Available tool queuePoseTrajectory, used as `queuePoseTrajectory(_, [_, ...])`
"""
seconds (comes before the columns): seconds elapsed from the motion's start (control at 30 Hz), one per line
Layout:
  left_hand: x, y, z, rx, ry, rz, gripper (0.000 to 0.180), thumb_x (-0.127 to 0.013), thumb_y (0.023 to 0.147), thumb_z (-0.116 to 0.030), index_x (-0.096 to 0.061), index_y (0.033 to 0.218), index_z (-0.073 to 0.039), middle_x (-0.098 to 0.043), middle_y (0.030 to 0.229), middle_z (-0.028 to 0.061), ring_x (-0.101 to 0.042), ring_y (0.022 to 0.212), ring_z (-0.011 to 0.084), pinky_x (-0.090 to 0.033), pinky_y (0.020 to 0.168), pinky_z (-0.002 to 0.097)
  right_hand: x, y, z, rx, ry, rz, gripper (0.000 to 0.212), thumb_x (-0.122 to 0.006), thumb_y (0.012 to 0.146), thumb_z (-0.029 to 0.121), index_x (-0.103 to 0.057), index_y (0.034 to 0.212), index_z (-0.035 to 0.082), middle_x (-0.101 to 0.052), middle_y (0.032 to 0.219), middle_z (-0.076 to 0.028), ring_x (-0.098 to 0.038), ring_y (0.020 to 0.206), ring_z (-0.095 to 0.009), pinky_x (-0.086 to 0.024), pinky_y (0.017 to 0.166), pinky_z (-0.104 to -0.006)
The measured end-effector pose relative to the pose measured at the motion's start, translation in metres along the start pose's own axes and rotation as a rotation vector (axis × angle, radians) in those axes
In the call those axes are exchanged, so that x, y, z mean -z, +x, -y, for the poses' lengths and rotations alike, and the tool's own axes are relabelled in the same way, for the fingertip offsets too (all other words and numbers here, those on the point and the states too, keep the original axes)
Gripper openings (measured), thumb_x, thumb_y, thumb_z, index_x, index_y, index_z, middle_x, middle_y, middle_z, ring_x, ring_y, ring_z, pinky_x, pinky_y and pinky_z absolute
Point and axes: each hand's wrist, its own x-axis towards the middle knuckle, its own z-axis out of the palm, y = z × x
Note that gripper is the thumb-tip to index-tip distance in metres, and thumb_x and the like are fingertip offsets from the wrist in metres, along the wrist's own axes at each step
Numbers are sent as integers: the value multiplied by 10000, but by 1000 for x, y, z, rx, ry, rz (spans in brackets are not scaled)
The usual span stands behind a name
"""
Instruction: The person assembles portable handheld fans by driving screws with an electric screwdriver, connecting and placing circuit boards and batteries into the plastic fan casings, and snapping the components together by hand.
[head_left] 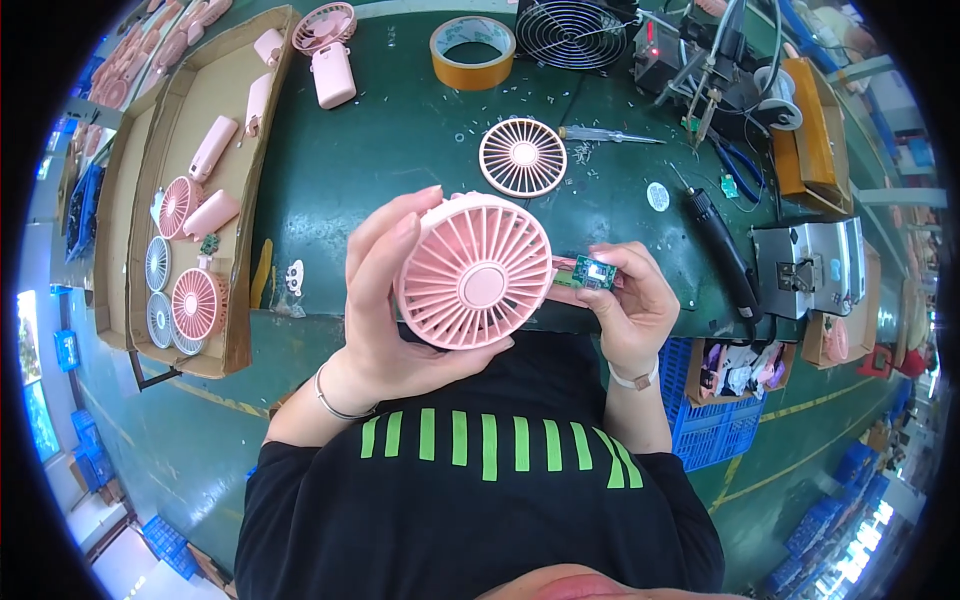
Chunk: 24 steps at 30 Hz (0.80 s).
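A pink handheld fan head (478, 270) with a round slatted grille is gripped around its rim by my left hand (375, 285). My right hand (635, 305) pinches a small green circuit board (594, 273) at the fan's right side. Pink material and something green stretch between the board and the fan head; their exact join is partly hidden. Beyond the fan, a separate round grille (523, 157) with a pale centre lies on the green table. A screwdriver (610, 135) with a clear handle rests beside that grille, among small scraps.
Left, a cardboard tray (245, 300) holds pink fan parts. A tape roll (472, 52), black cooling fan (575, 32) and pink fan (333, 75) stand at the back. Rightward lie a black electric screwdriver (725, 255), blue pliers (740, 170), a solder spool (780, 108) and a metal device (810, 265).
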Motion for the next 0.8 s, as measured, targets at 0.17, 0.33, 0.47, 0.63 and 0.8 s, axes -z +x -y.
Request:
queuePoseTrajectory(0.17, [-1, -4, 1, 25, 12, -2, 1054, -907, 607, -195, -249, 1416, -48, -372, 1362, 272, -443, 1252, 370, -467, 992, 445, -2, 1, -1, 76, -18, -77, 297, -773, 743, -10, -654, 1014, -28, -621, 962, -113, -571, 778, -119, -446, 658, -214])
queuePoseTrajectory(0.33, [1, -14, 3, 107, -13, -5, 1091, -907, 615, -233, -215, 1446, -80, -360, 1377, 300, -452, 1264, 384, -477, 993, 469, 2, 2, 2, 97, -96, -6, 330, -805, 709, 8, -669, 1009, -7, -632, 971, -130, -543, 711, -105, -412, 602, -198])
queuePoseTrajectory(0.47, [-5, -19, 6, 63, -76, -57, 1106, -907, 621, -262, -199, 1455, -96, -358, 1379, 314, -449, 1272, 389, -490, 983, 460, 4, 3, 1, 221, -75, -15, 337, -812, 708, 27, -670, 1012, -5, -632, 974, -136, -549, 719, -111, -409, 597, -195])
queuePoseTrajectory(0.63, [-6, -15, 4, 97, -55, -7, 1101, -905, 623, -264, -202, 1453, -96, -357, 1384, 311, -455, 1269, 389, -492, 980, 461, 6, 1, 2, 173, -91, -26, 341, -812, 714, 36, -670, 1021, -4, -630, 976, -134, -550, 718, -112, -409, 590, -198])
queuePoseTrajectory(0.8, [-12, -19, 11, 73, -105, -51, 1095, -895, 636, -297, -194, 1449, -79, -331, 1402, 308, -460, 1264, 387, -468, 1002, 473, 7, -1, 4, 116, -66, -35, 330, -809, 721, 48, -659, 1007, -21, -637, 956, -129, -575, 808, -165, -438, 716, -263])
